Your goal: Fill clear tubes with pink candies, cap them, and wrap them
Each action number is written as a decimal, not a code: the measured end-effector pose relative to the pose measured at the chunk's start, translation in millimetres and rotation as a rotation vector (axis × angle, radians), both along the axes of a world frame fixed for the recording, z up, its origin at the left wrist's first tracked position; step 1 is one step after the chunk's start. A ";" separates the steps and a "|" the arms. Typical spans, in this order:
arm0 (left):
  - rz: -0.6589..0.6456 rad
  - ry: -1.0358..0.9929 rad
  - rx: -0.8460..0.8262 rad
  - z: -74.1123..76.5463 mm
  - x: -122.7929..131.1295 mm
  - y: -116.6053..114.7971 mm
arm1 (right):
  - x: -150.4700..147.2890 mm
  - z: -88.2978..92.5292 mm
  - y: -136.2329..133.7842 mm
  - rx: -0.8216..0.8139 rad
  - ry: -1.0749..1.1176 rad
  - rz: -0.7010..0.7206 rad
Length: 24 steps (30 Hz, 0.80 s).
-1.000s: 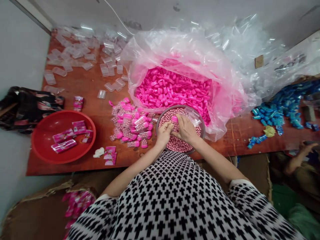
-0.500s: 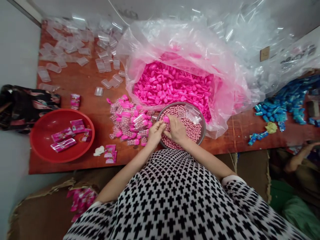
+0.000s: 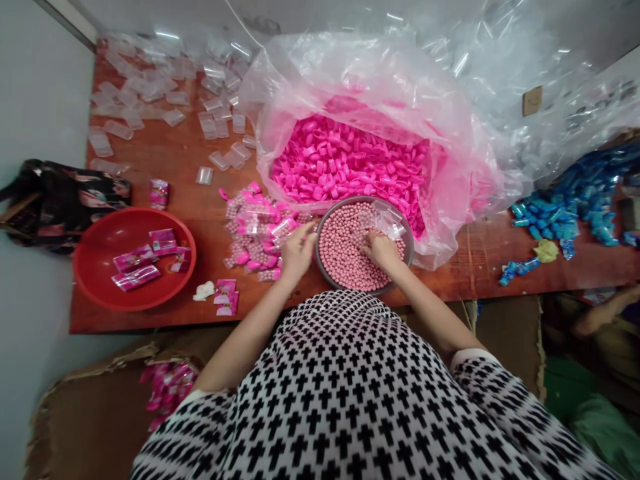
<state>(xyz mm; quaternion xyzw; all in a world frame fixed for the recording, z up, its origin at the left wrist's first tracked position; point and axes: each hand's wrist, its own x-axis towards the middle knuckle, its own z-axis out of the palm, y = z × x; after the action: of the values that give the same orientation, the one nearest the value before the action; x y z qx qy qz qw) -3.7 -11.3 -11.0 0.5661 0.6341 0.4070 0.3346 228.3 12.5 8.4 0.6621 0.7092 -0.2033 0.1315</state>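
My left hand (image 3: 299, 251) is over the right edge of a pile of small clear containers (image 3: 254, 230) filled with pink beads and topped with bright pink caps. Its fingers are loosely curved and parted, and no container shows in them. Inside a grey bowl (image 3: 320, 260) of round pink beads (image 3: 345, 250), my right hand (image 3: 383, 252) points down with fingers drawn together at the beads. What its fingertips hold, if anything, is hidden. Empty clear containers (image 3: 389, 221) lie on the beads just above that hand.
Behind the bowl lies a large open plastic bag (image 3: 450, 153) of pink caps (image 3: 345, 160). A red basin (image 3: 90, 267) with several pink packets stands left. Clear containers (image 3: 150, 83) are scattered at the back left, blue pieces (image 3: 550, 217) at right. Another person's arm (image 3: 605, 310) shows far right.
My hands have come apart from the pink-capped container they were both on. The left hand moved left to the pile; the right moved right, down into the beads.
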 end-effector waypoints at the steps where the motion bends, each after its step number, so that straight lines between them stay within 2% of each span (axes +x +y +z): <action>1: -0.093 0.018 -0.040 -5.2 15.6 -0.6 | -0.9 -5.2 -2.4 -0.005 0.007 -0.031; 4: -0.272 0.129 -0.180 -20.6 50.4 1.2 | -1.0 -24.9 -7.3 0.031 0.152 -0.127; 6: -0.315 0.196 -0.246 -27.3 61.9 4.1 | 2.0 -38.2 -8.1 0.044 0.374 -0.201; 10: -0.292 0.160 -0.284 -29.8 68.6 6.2 | 7.2 -56.3 -9.0 -0.068 0.859 -0.387; 15: -0.239 -0.077 -0.161 -23.0 70.0 2.7 | -2.6 -58.9 -14.1 -0.248 1.370 -0.513; 17: -0.236 -0.139 -0.122 -19.5 68.5 4.5 | -7.8 -54.7 -14.1 -0.256 1.421 -0.504; 20: -0.254 -0.186 -0.079 -16.0 62.7 11.9 | -9.4 -43.4 -9.9 -0.191 1.340 -0.350; 24: -0.278 -0.281 -0.086 -17.9 55.6 22.3 | 2.2 -19.5 1.5 0.132 1.136 -0.165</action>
<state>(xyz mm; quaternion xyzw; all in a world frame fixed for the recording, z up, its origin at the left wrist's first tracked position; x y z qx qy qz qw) 51.9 11.0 -28.8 0.5710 0.5139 0.4042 0.4965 230.5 13.9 -11.1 0.5090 0.6256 -0.4919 -0.3280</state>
